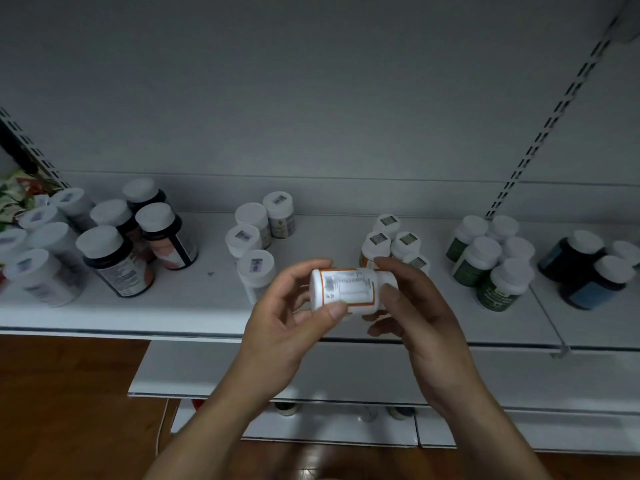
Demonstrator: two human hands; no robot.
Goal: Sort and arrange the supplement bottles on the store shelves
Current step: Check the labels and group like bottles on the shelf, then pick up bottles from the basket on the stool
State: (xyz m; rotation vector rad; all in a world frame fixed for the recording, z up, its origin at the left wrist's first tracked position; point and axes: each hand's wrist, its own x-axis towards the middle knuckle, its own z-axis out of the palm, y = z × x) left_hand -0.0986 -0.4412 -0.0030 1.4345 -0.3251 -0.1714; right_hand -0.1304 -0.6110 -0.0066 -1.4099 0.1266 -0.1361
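A white bottle with an orange-edged label (346, 289) lies sideways in the air in front of the shelf (207, 306). My left hand (287, 317) grips its base end, thumb across the label. My right hand (412, 306) holds the cap end, fingers curled round it. Behind the bottle stand matching orange-labelled bottles (391, 240). White bottles (256, 233) stand to their left and green-labelled ones (491, 265) to the right.
Dark bottles with white caps (138, 244) and pale bottles (38, 244) crowd the shelf's left part. Blue-labelled dark bottles (588, 268) stand at far right. A slotted upright (540, 133) runs up the back panel. Lower shelves (311, 372) jut out below, over brown floor (69, 410).
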